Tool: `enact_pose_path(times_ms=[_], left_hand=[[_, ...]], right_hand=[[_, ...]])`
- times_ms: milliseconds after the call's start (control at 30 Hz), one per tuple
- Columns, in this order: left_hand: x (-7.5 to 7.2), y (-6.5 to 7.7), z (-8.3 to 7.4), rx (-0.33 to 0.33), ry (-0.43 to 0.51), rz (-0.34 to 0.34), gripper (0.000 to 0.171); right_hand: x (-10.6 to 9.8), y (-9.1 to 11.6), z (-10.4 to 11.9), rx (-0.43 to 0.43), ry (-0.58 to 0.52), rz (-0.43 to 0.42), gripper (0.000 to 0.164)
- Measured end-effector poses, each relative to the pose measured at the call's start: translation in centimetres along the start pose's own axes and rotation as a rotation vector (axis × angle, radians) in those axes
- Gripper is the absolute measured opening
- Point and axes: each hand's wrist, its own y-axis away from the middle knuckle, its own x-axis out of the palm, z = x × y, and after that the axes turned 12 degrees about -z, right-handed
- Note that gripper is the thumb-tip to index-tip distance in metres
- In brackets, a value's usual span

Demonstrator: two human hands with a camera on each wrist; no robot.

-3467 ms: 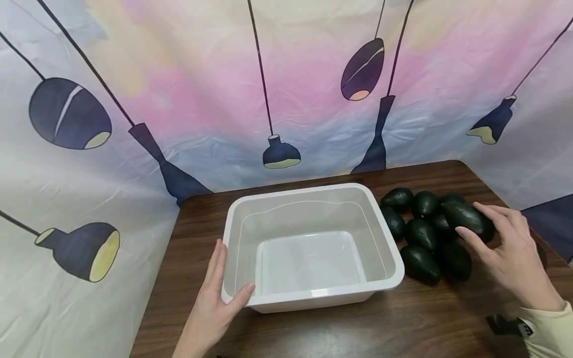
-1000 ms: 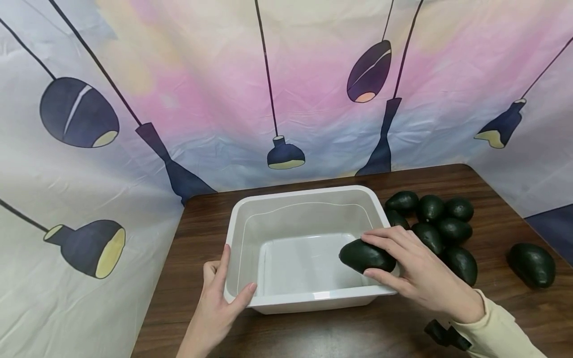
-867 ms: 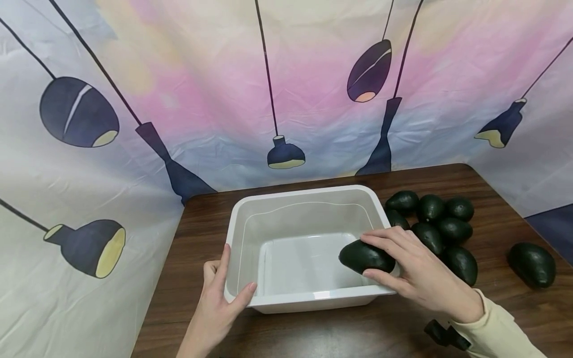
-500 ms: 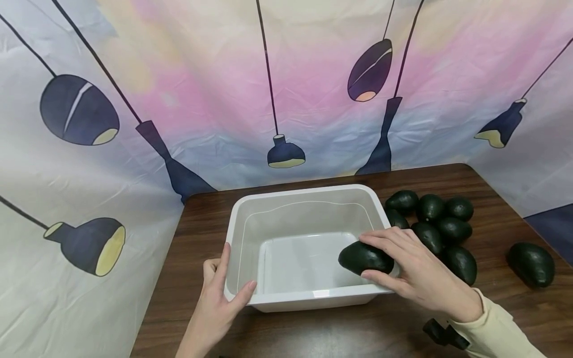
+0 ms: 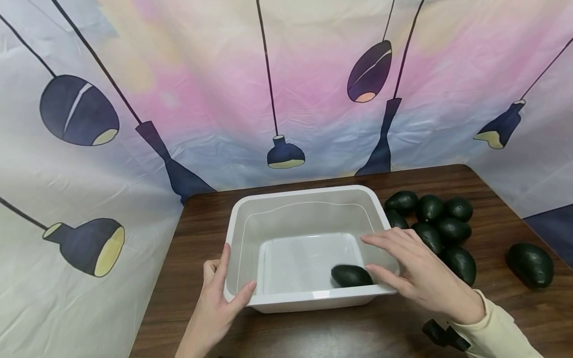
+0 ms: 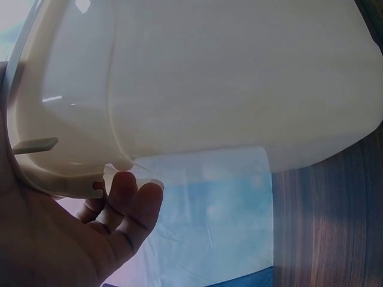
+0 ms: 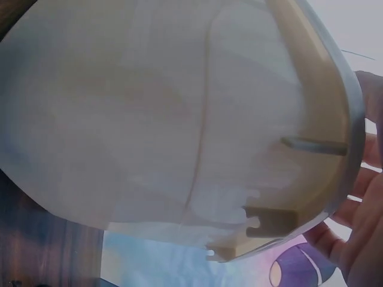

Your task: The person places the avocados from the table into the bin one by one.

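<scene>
A pale grey plastic tub point(image 5: 309, 293) stands on the table, with one dark green avocado point(image 5: 351, 276) lying at its front right on the floor. My left hand point(image 5: 215, 298) grips the tub's near left corner, thumb over the front rim. In the left wrist view, its fingers point(image 6: 140, 209) curl beneath the rim. Over the tub's right rim hovers my right hand point(image 5: 416, 273), thumb and fingers spread apart with nothing between them. The right wrist view shows the tub's outer wall point(image 7: 149, 119) and my right-hand fingers beside the rim.
Several avocados point(image 5: 429, 209) lie in a cluster right of the tub, partly behind my right hand. A lone avocado point(image 5: 530, 265) sits farther right. A lamp-patterned cloth point(image 5: 224, 99) hangs behind the brown wooden table point(image 5: 277, 335).
My right hand brought an avocado from the cluster over the tub, then let it go; it now lies on the tub's floor. The left hand has kept its place on the tub.
</scene>
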Motion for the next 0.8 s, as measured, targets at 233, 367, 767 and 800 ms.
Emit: enact_pose_path(times_ms=[233,367,767,800], left_hand=[[0.0,0.0,-0.1,0.002,-0.002,0.008,0.089],[0.0,0.0,-0.2,-0.002,-0.003,0.008,0.089],[0.0,-0.1,0.3,-0.002,0.023,0.04,0.088],[0.0,-0.2,0.3,-0.007,0.025,0.043,0.089]], right_hand=[[-0.3,0.1,0.0,0.014,-0.012,-0.03,0.045],[-0.6,0.1,-0.2,0.011,-0.013,-0.073,0.042],[-3.8,0.2,-1.2,0.102,-0.009,-0.298,0.048],[-4.1,0.4,-1.5,0.118,0.007,-0.304,0.047]])
